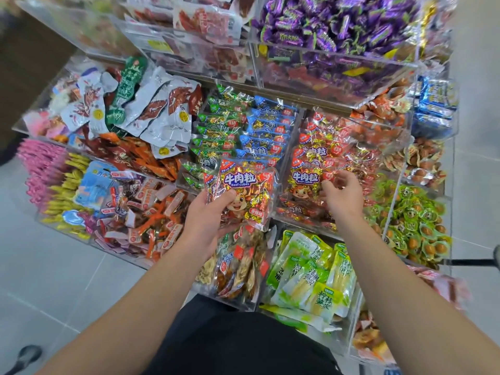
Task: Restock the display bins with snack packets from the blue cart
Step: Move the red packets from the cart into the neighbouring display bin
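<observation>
My left hand (207, 220) grips a small stack of red beef-cube packets (240, 190) from below, thumb on the front, held above the bins. My right hand (342, 193) reaches into the clear bin of red beef-cube packets (319, 158), fingers curled on the packets there; I cannot tell whether it pinches one. Left of that bin, a bin holds green and blue packets of the same kind (243, 125). The blue cart is not in view.
Clear acrylic bins fill the stand: purple candies (338, 28) at the top, white and red meat packets (151, 109) on the left, green bamboo-shoot packs (316, 274) near my waist, green egg packs (414, 220) on the right. Grey floor tiles (40, 266) lie to the left.
</observation>
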The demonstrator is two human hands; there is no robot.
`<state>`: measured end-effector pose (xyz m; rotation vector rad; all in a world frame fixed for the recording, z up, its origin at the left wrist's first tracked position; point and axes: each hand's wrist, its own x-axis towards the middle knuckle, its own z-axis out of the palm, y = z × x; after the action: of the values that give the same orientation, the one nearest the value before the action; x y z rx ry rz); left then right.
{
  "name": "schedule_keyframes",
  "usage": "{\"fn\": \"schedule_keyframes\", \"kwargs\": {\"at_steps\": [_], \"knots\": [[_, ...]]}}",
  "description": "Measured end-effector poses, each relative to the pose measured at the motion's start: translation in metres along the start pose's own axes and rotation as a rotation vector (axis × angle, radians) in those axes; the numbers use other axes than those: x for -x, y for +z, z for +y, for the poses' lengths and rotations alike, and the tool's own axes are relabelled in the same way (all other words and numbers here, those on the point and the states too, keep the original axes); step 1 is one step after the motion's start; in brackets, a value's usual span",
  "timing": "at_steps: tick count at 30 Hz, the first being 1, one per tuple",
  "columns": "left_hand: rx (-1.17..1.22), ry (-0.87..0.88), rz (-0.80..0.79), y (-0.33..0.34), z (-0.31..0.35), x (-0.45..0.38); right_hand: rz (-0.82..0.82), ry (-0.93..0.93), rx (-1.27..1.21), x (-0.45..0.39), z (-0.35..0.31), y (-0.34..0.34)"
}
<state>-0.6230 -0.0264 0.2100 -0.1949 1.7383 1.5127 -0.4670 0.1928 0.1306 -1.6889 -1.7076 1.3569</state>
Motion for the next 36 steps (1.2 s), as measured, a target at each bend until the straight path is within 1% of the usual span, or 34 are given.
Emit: {"fn": "schedule_keyframes", "kwargs": {"at_steps": [4, 7, 11, 15, 16, 17, 19, 20, 21, 24, 26, 28, 29, 32, 34, 36], "knots": [[0.012, -0.010, -0.029, 0.001, 0.001, 0.001, -0.023, 0.040, -0.085, 0.002, 0.007, -0.001], [-0.016, -0.041, -0.047, 0.003, 0.003, 0.004, -0.011, 0.068, -0.160, 0.006, 0.011, -0.005], [-0.027, -0.030, -0.076, 0.005, -0.001, 0.005, -0.003, 0.116, -0.270, 0.015, 0.009, -0.015], [-0.038, 0.008, -0.126, 0.010, -0.004, 0.008, 0.108, 0.119, -0.268, 0.038, 0.000, -0.027], [-0.056, 0.023, -0.137, 0.013, -0.003, 0.010, 0.061, 0.104, -0.258, 0.046, -0.005, -0.029], [-0.085, 0.040, -0.149, 0.016, -0.004, 0.012, -0.051, 0.084, -0.236, 0.055, -0.011, -0.030], [-0.158, 0.082, -0.181, 0.022, -0.005, 0.014, -0.340, 0.048, -0.160, 0.072, -0.023, -0.027], [-0.195, 0.104, -0.192, 0.026, -0.007, 0.015, -0.428, 0.031, -0.141, 0.079, -0.027, -0.025], [-0.238, 0.131, -0.200, 0.029, -0.009, 0.016, -0.452, 0.014, -0.143, 0.083, -0.030, -0.023], [-0.406, 0.218, -0.198, 0.035, -0.008, 0.021, -0.341, 0.016, -0.272, 0.087, -0.039, -0.032], [-0.427, 0.230, -0.183, 0.034, -0.004, 0.023, -0.210, -0.002, -0.366, 0.080, -0.038, -0.049], [-0.429, 0.214, -0.146, 0.031, -0.001, 0.024, -0.071, -0.065, -0.300, 0.068, -0.031, -0.065], [-0.402, 0.195, -0.132, 0.030, 0.000, 0.025, -0.043, -0.090, -0.247, 0.062, -0.027, -0.070], [-0.307, 0.140, -0.084, 0.025, 0.000, 0.023, -0.051, -0.161, -0.089, 0.050, -0.019, -0.061], [-0.296, 0.140, -0.075, 0.022, -0.002, 0.021, -0.069, -0.206, 0.002, 0.046, -0.014, -0.044], [-0.302, 0.138, -0.073, 0.019, -0.003, 0.020, -0.090, -0.206, 0.081, 0.043, -0.006, -0.025]]}}
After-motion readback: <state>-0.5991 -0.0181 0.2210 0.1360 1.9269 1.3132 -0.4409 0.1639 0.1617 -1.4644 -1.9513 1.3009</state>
